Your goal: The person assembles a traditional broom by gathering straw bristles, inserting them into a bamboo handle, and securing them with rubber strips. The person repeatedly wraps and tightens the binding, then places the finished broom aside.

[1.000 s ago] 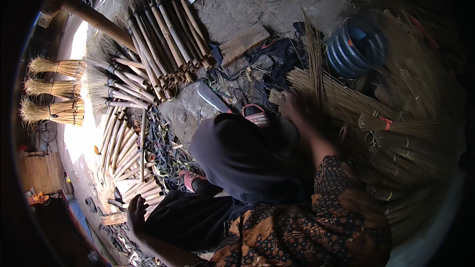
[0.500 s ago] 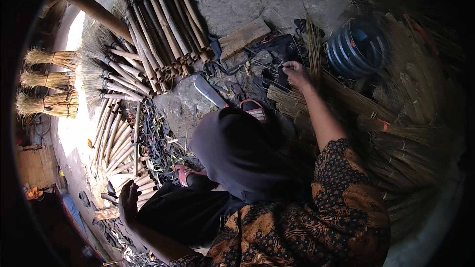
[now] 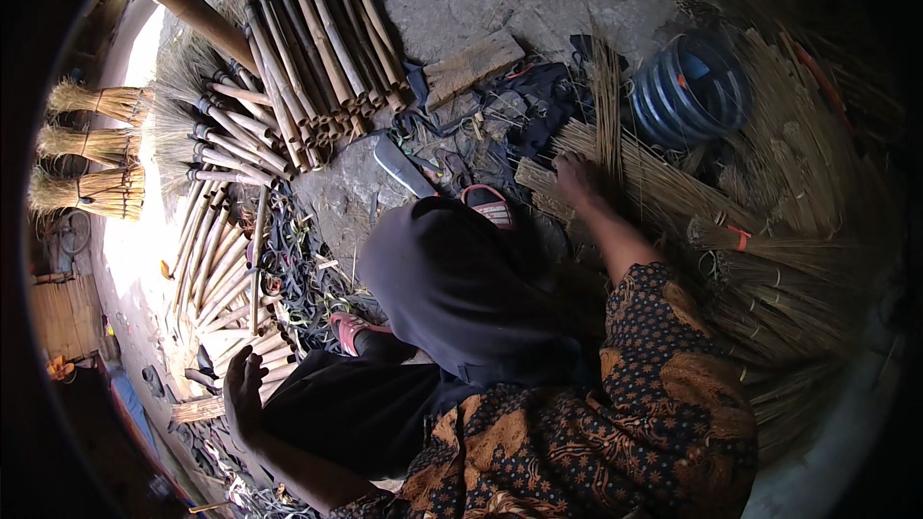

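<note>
Bare dirt floor (image 3: 461,0) under stacked brooms (image 3: 308,48) and loose straw bundles (image 3: 769,259).

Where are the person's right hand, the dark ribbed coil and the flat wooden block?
right hand (image 3: 575,181), head view, on the back of the hand resting on the straw bundle.
dark ribbed coil (image 3: 663,96), head view, on its ribbed outer side.
flat wooden block (image 3: 474,67), head view, on the middle of its top face.

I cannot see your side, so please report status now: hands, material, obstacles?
Right hand open, flat on bundle of thin tan broom straws. Left hand open, resting by pale cut bamboo sticks. Blue coiled hose beside the straws.
</note>
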A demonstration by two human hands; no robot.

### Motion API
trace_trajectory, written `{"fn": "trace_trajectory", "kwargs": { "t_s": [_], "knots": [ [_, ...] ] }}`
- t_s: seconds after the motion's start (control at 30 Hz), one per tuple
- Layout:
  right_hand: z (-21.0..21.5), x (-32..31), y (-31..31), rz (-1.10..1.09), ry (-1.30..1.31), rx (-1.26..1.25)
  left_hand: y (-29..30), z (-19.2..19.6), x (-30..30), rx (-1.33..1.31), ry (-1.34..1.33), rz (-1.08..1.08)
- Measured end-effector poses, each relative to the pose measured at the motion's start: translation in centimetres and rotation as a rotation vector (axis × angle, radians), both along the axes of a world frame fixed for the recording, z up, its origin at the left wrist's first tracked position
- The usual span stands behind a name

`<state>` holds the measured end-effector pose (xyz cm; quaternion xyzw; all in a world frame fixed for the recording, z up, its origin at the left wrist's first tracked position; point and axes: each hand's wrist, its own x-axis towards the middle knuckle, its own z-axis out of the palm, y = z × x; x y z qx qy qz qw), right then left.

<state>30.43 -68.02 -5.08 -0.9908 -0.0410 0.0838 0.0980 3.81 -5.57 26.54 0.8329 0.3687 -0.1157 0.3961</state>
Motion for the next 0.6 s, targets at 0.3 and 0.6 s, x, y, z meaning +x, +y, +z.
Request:
{"fn": "trace_trajectory", "kwargs": {
  "t_s": [0.3,0.6],
  "knots": [
    [1.3,2.6,5.9,-0.005,-0.101,0.018,0.4,-0.4,0.7,0.004,0.066,-0.005],
    [-1.6,6.5,10.9,-0.178,0.063,-0.061,-0.1,-0.3,1.5,0.069,0.124,-0.037]
  ]
}}
